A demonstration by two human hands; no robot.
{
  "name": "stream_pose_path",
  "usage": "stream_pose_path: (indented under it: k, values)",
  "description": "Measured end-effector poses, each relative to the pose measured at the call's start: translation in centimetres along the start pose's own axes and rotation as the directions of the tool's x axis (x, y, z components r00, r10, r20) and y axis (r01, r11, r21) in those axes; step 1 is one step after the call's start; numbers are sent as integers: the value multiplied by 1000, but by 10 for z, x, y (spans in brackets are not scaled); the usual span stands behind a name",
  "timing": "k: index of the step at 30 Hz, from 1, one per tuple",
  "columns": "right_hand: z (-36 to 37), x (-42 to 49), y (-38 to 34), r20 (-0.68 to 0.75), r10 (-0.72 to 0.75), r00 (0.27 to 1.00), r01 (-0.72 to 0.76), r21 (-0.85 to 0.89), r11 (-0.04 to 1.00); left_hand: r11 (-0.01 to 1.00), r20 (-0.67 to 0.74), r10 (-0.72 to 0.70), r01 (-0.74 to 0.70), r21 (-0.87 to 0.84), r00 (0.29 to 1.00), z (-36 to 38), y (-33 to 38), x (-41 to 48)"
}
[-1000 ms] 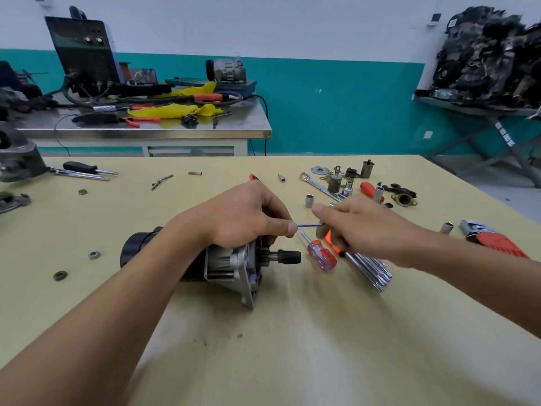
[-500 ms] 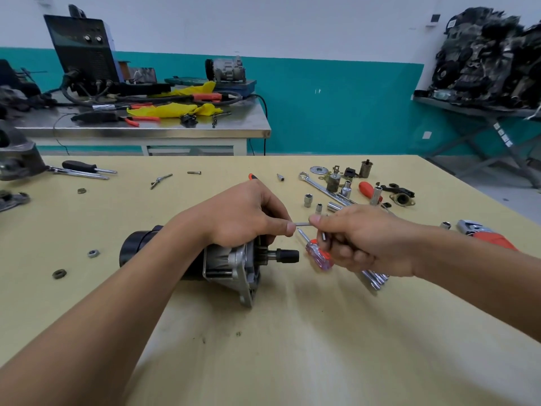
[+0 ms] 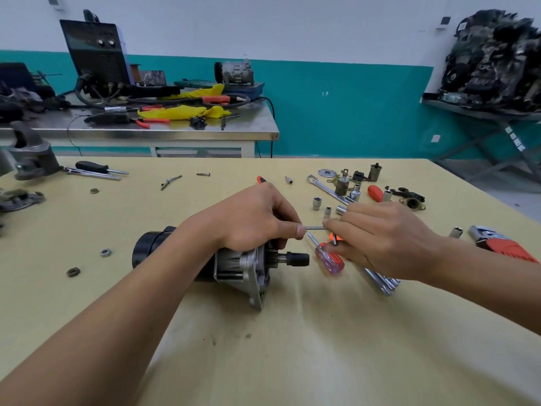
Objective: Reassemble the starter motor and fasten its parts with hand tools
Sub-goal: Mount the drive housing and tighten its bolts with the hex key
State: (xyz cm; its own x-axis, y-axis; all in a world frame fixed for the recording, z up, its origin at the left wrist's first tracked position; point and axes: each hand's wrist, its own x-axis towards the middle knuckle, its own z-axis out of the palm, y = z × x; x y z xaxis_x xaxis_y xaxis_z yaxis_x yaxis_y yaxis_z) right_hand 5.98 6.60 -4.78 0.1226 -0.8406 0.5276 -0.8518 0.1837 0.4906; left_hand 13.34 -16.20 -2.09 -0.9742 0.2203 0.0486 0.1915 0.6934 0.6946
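1. Starter motor [image 3: 234,263] is lying on its side on the table [image 3: 292,361], directly under our left hand [image 3: 248,218], with its black shaft end [image 3: 297,259] poking out just below our fingertips.
2. We are resting the left palm on the housing while the thumb and a finger are pinching one end of a thin metal rod [image 3: 314,227]. Our right hand [image 3: 386,238] is pinching the other end, so the rod is bridging the two grips.
3. We are judging the motor heavy, rigid and apt to roll. We are favouring a hold across the ribbed housing or the flat flange, never the shaft.
4. We are judging the rod light, stiff and smooth, so probably slippery; firm fingertip pinches near its ends are suiting it.
5. A screwdriver [image 3: 329,259] is lying just beneath the right-hand grip.
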Motion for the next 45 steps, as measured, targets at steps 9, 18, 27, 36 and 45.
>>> stream_pose_path:
  k: [9, 18, 27, 36, 45]
  values:
    - [1, 32, -12, 900, 418, 123, -767, 354, -536, 998, -59, -19, 23, 61, 998, 3, 2, 0]
    - [-5, 27, -8, 708, 638, 303, -906, 422, -39, 999, -62, -2, 4, 39, 998, 2, 2, -3]
    - [2, -10, 7, -129, 73, 989, -84, -82, 993, 999, -40, 2, 0, 52, 999, 0, 5, -4]
    - [18, -1, 17, -99, -13, 995, 7, -57, 998, 999, 10, -19, 18, 47, 1000, -1, 3, -1]
    - [26, -5, 12, -77, 66, 995, -58, 99, 993, 997, 24, -6, 4, 80, 1000, 0, 3, 4]
